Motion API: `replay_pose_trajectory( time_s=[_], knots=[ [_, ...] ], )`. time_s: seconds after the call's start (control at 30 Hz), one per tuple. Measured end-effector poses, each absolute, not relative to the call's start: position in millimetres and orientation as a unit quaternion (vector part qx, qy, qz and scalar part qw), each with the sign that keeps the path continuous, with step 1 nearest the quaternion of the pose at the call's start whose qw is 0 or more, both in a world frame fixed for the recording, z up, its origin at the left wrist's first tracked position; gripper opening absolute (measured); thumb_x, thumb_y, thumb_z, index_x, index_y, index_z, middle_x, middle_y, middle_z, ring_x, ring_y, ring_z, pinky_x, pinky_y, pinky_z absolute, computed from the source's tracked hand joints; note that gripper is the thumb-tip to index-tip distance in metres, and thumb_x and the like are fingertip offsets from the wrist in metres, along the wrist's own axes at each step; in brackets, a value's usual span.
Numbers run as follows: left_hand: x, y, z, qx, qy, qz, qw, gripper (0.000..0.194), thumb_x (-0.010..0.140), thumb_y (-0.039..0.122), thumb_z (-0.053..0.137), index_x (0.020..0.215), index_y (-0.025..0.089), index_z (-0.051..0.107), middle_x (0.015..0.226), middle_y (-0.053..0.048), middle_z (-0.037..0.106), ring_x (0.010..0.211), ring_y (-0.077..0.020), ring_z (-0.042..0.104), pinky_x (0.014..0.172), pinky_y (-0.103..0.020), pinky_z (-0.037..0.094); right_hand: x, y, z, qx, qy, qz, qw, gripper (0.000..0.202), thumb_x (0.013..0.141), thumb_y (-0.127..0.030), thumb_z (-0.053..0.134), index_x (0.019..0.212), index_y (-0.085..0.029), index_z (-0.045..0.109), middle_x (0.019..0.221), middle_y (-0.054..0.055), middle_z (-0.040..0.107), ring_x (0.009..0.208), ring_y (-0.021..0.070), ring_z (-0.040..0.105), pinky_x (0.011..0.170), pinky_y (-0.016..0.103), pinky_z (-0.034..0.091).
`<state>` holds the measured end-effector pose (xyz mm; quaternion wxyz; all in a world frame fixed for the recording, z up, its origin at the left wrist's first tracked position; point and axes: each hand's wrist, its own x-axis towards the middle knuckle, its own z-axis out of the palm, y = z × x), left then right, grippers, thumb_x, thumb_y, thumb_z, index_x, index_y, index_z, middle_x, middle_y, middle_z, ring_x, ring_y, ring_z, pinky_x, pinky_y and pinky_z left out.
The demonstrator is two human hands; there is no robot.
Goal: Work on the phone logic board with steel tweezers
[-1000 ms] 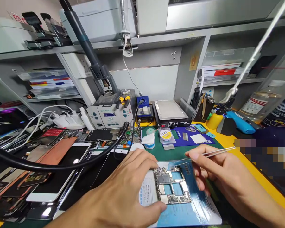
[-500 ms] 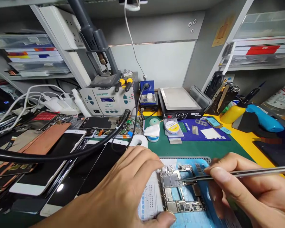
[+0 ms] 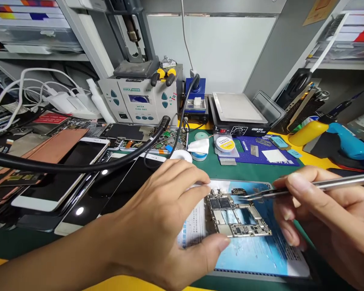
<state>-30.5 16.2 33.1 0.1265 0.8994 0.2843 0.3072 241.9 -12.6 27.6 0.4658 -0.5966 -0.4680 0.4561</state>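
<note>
The circuit board (image 3: 236, 216) lies flat on a blue sheet (image 3: 255, 254), which rests on the green mat of the surface (image 3: 251, 171). The left hand (image 3: 166, 218) clamps the board at its left edge: fingers on the far edge, thumb on the near edge. The right hand (image 3: 321, 218) pinches a pair of metal tweezers (image 3: 309, 188) between thumb and forefinger; the tips point left and sit just above the board's upper right area. Whether the tips touch the board cannot be determined. Behind the mat stand a grey soldering station (image 3: 139, 101) and a hot plate (image 3: 239, 111). Phones (image 3: 63, 178) lie stacked to the left.
</note>
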Motion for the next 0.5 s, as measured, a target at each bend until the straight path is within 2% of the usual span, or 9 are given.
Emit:
replay_pose_trajectory(
  time_s=[0.1, 0.2, 0.5],
  knots=[
    [-31.5, 17.1, 33.6, 0.903, 0.274, 0.31, 0.118, 0.028, 0.09, 0.032, 0.07, 0.099, 0.006, 0.076, 0.106, -0.016, 0.073, 0.102, -0.0283, 0.065, 0.103, -0.051, 0.052, 243.7, -9.6, 30.7, -0.574, -0.462, 0.499, 0.456, 0.044, 0.087, -0.054, 0.084, 0.058, -0.025, 0.07, 0.068, 0.002, 0.061, 0.054, 0.0164, 0.056, 0.041, 0.022, 0.054],
    [-31.3, 18.0, 33.4, 0.905, 0.272, 0.31, 0.109, 0.029, 0.093, 0.032, 0.067, 0.098, 0.006, 0.077, 0.105, -0.017, 0.074, 0.102, -0.0291, 0.066, 0.104, -0.052, 0.052, 244.4, -7.4, 31.1, -0.565, -0.468, 0.512, 0.447, 0.045, 0.089, -0.054, 0.083, 0.058, -0.024, 0.072, 0.067, 0.003, 0.061, 0.054, 0.0144, 0.054, 0.042, 0.018, 0.053],
    [-31.2, 22.5, 33.4, 0.91, 0.259, 0.307, 0.105, 0.033, 0.097, 0.031, 0.061, 0.098, 0.003, 0.077, 0.102, -0.019, 0.075, 0.101, -0.0307, 0.068, 0.098, -0.052, 0.054, 240.7, -5.8, 34.2, -0.547, -0.482, 0.509, 0.458, 0.043, 0.088, -0.051, 0.085, 0.057, -0.022, 0.074, 0.067, 0.002, 0.06, 0.048, 0.0118, 0.056, 0.039, 0.019, 0.053]
  ],
)
